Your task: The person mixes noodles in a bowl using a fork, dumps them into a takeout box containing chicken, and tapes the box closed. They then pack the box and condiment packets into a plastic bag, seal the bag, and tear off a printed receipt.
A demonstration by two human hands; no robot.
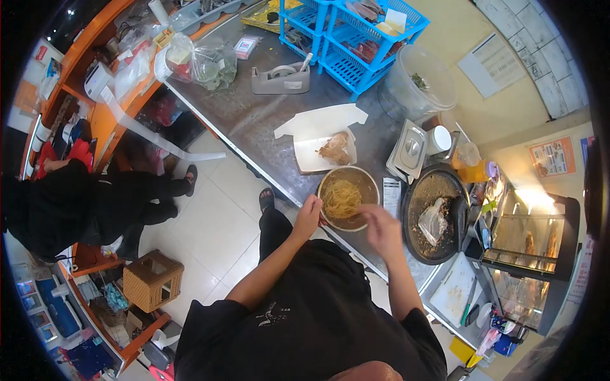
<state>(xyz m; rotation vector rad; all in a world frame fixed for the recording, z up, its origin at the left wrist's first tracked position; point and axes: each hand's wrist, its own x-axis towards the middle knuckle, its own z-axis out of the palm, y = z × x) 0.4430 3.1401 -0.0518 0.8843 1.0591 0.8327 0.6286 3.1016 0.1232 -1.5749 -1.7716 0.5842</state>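
A round metal bowl (372, 187) of yellowish noodles (342, 198) stands at the near edge of the counter, in front of my body. My left hand (307, 218) is closed on the bowl's left rim. Over the right rim, my right hand (381, 230) is curled with its fingers pointing in toward the noodles. Motion smears its fingers, and whatever they hold cannot be made out. Just beyond the bowl lies an unfolded white takeaway box (305, 155) with a browned piece of fried chicken (335, 149) in it.
A wide black stone mortar (410, 244) with a plastic bag inside stands right of the bowl. Beside it are lidded steel containers (408, 150) and a receipt (391, 193). Blue tiered baskets (346, 76) and a tape dispenser (279, 81) stand behind. Another person (51, 209) is at the left.
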